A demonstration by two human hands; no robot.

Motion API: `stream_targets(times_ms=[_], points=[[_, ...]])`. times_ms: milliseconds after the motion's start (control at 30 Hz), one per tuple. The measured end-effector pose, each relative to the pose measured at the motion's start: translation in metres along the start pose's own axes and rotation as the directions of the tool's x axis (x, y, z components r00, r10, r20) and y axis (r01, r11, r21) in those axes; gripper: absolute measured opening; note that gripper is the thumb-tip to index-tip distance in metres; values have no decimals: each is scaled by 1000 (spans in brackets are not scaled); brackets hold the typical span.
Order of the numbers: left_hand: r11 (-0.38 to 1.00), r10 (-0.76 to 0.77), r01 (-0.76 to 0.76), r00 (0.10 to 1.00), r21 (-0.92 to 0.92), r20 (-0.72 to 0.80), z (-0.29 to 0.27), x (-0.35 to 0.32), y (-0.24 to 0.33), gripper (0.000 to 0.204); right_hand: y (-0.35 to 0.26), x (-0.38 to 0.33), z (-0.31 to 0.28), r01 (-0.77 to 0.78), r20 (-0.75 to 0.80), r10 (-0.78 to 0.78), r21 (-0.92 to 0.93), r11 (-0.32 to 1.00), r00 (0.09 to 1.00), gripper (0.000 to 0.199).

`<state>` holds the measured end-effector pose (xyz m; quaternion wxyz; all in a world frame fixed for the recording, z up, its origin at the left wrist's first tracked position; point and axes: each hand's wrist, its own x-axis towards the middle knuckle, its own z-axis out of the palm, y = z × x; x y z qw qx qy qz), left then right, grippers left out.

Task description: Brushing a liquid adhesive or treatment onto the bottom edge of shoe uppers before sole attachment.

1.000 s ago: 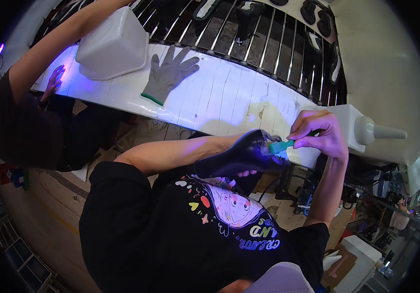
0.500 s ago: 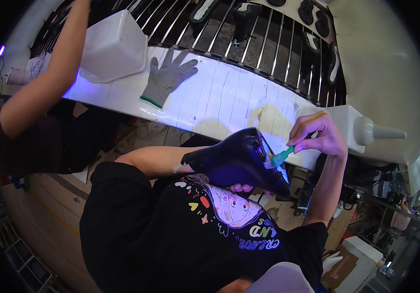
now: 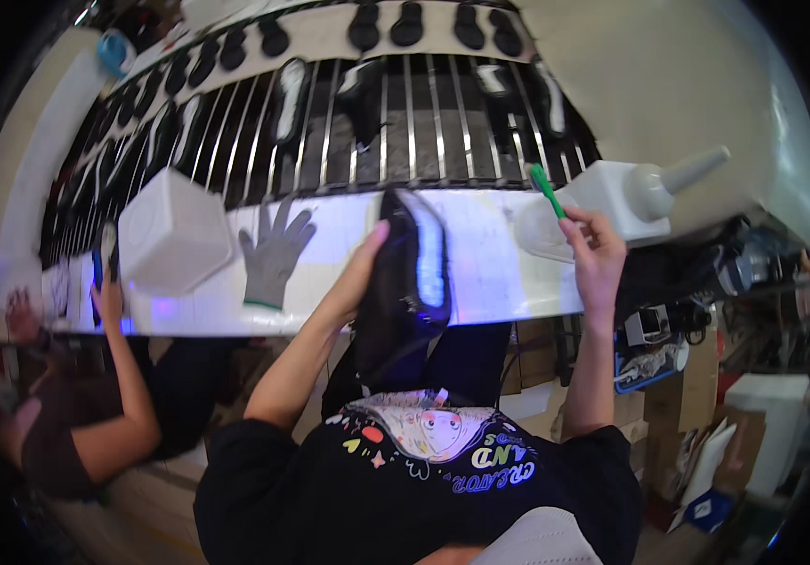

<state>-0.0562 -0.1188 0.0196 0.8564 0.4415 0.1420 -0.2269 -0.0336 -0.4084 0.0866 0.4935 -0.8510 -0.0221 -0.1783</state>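
Note:
A glossy black boot (image 3: 388,306) stands tilted at the table's front edge, its whitish, shiny sole side facing right and up. My left hand (image 3: 360,271) grips it from the left, fingers partly hidden behind it. Well apart from the boot, my right hand (image 3: 597,250) pinches the handle of a small green brush (image 3: 548,190) with its bristle end up. The brush is beside a white plastic container with a spout (image 3: 607,193), which lies on its side. Whether the bristles touch anything, I cannot tell.
A grey glove (image 3: 275,256) lies on the white table (image 3: 330,226), beside a white plastic tub (image 3: 174,231). Beyond runs a roller conveyor (image 3: 424,122) with several black shoe pieces (image 3: 290,99). At left, a co-worker's arm (image 3: 132,395) reaches over the table.
The brush has left the boot's sole and moved up beside the white spouted container. My left hand has swung the boot from lying sideways to nearly upright. The view has shifted.

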Motion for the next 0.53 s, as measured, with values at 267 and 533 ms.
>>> stream_targets(times_ms=[267,533], points=[[979,179,-176,984,-103,19,-21,9,1,68,93,-67,1,-241,-121,213,-308,920,970,16],[860,507,-488,851,147,-139,-17,37,-23,60,21,-92,57,-152,532,-71,365,919,844,97]])
